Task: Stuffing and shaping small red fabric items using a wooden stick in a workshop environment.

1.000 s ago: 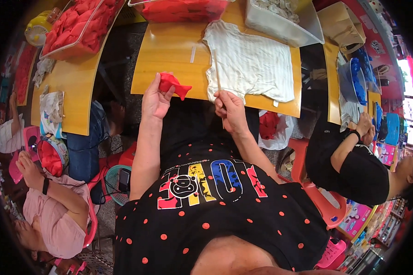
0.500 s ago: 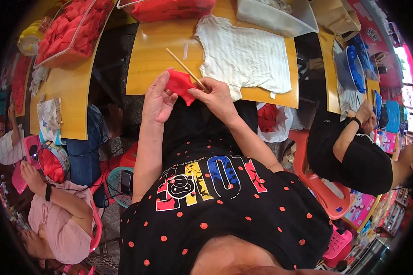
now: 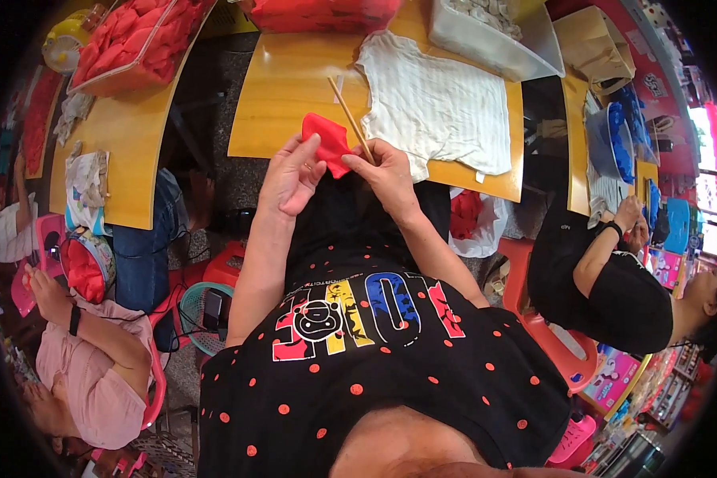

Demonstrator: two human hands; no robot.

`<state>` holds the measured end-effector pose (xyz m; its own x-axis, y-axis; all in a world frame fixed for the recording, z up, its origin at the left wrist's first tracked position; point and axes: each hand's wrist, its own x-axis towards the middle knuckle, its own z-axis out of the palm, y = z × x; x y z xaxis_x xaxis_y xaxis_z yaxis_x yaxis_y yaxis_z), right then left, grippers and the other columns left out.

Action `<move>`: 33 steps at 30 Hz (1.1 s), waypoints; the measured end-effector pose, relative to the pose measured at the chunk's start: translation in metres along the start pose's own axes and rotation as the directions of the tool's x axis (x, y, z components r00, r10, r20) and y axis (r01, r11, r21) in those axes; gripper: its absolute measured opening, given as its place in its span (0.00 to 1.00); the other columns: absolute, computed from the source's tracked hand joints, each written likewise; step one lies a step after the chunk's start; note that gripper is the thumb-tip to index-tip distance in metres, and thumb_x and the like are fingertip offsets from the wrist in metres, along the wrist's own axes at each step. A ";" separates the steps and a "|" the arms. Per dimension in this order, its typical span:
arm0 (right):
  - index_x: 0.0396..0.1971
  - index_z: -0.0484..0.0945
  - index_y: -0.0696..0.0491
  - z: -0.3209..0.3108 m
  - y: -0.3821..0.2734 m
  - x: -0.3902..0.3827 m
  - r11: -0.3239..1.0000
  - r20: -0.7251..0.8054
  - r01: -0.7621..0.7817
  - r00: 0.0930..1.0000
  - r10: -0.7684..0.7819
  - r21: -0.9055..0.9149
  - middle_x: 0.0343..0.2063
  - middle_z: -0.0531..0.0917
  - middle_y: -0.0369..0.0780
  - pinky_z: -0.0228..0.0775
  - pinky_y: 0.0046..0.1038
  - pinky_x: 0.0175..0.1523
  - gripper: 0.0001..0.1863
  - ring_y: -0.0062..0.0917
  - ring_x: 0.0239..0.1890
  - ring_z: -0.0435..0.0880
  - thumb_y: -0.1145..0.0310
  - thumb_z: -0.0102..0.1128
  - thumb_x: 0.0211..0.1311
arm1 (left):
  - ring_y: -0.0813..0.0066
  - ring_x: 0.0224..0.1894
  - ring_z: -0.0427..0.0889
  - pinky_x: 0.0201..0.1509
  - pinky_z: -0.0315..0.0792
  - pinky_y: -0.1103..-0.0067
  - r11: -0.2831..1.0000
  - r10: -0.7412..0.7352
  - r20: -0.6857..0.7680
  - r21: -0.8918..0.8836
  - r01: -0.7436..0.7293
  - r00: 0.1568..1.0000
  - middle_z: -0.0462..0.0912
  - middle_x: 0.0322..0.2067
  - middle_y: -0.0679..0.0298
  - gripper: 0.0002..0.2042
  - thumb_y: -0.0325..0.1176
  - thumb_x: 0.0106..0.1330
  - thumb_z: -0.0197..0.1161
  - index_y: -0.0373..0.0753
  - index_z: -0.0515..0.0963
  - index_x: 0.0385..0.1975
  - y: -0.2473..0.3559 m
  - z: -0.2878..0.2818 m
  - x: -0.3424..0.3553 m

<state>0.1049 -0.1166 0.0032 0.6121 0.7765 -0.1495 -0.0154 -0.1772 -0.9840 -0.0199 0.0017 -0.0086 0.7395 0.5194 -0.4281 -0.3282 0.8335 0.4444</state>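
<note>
Positioning step, seemingly: left hand (image 3: 291, 180) pinches the red piece (image 3: 325, 142), right hand (image 3: 389, 175) grips a stick (image 3: 346, 111) and perhaps the piece's corner; next needs steadiness

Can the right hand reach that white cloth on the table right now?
Probably yes: the right hand is close to the white cloth, and nothing seems to stand between them. But it holds a thin stick and seems to touch the red piece, so it isn't free.
</note>
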 end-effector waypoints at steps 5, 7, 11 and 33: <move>0.33 0.78 0.60 -0.002 -0.009 0.007 0.985 -0.046 0.035 0.998 -0.044 -0.170 0.23 0.77 0.34 0.62 0.17 0.28 0.14 0.13 0.23 0.69 0.65 0.67 0.50 | 0.79 0.29 0.81 0.30 0.79 0.85 0.981 0.085 -0.034 0.176 -0.078 0.996 0.81 0.32 0.63 0.08 0.25 0.60 0.59 0.35 0.76 0.39 -0.009 0.006 -0.004; 0.35 0.79 0.60 -0.004 -0.017 0.016 0.980 -0.037 0.084 0.995 -0.092 -0.178 0.25 0.78 0.36 0.62 0.18 0.29 0.16 0.14 0.24 0.69 0.64 0.67 0.51 | 0.78 0.31 0.81 0.32 0.78 0.85 0.883 0.174 -0.016 0.444 -0.149 0.985 0.81 0.34 0.61 0.10 0.23 0.59 0.59 0.32 0.75 0.41 -0.010 0.010 -0.006; 0.34 0.79 0.60 -0.004 -0.023 0.029 0.966 0.157 0.172 0.977 -0.143 -0.193 0.21 0.76 0.30 0.58 0.15 0.28 0.12 0.09 0.23 0.66 0.66 0.63 0.55 | 0.78 0.32 0.81 0.33 0.77 0.84 0.796 0.152 0.068 0.583 -0.163 0.986 0.82 0.34 0.59 0.12 0.21 0.58 0.59 0.30 0.74 0.43 -0.006 0.013 -0.016; 0.46 0.76 0.57 -0.020 -0.044 0.000 0.986 0.031 0.163 0.986 -0.162 -0.030 0.25 0.75 0.30 0.57 0.13 0.27 0.14 0.10 0.22 0.66 0.67 0.51 0.63 | 0.76 0.34 0.82 0.30 0.80 0.85 0.993 -0.119 0.131 0.013 0.118 0.984 0.80 0.37 0.60 0.11 0.32 0.65 0.54 0.36 0.72 0.44 0.018 -0.006 -0.005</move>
<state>0.1219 -0.1210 0.0482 0.5817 0.8133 0.0090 0.1078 -0.0662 -0.9920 -0.0335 0.0152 -0.0033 0.8440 0.3874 -0.3710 -0.2307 0.8866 0.4010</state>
